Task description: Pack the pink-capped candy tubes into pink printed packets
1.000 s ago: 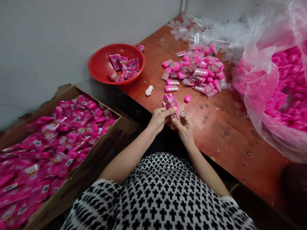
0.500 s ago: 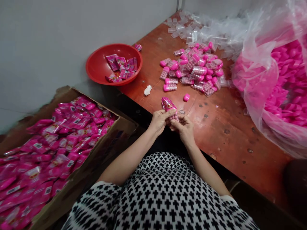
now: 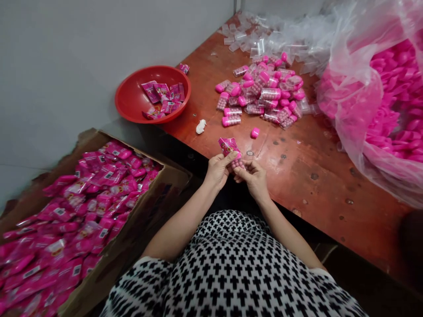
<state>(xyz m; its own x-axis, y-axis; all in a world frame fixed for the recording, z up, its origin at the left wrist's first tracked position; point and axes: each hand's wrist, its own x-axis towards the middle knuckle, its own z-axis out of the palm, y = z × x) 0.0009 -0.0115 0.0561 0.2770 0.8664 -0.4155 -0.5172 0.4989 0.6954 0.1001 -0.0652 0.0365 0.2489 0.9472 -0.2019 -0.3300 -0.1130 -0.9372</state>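
Observation:
Between both hands, just past the table's front edge, is a pink printed candy packet (image 3: 228, 145) with small pink balls showing through its clear lower part. My left hand (image 3: 218, 171) pinches its middle between thumb and fingers. At the lower end, my right hand (image 3: 253, 178) is closed on the same packet, thumb on top. A single pink cap (image 3: 254, 132) lies on the table beyond the hands. Farther back is a heap of clear, pink-capped candy tubes (image 3: 261, 94) filled with pink balls.
A red bowl (image 3: 122, 94) holding several pink packets stands at the table's left edge. Below it, a cardboard box (image 3: 172, 178) is full of filled packets. A crumpled white scrap (image 3: 200, 127) lies nearby. Clear empty tubes (image 3: 261, 44) and a plastic bag (image 3: 357, 88) of pink caps cover the back right.
The view has shifted slightly. Both hands keep their grip on the candy packet, whose printed top now looks more spread out.

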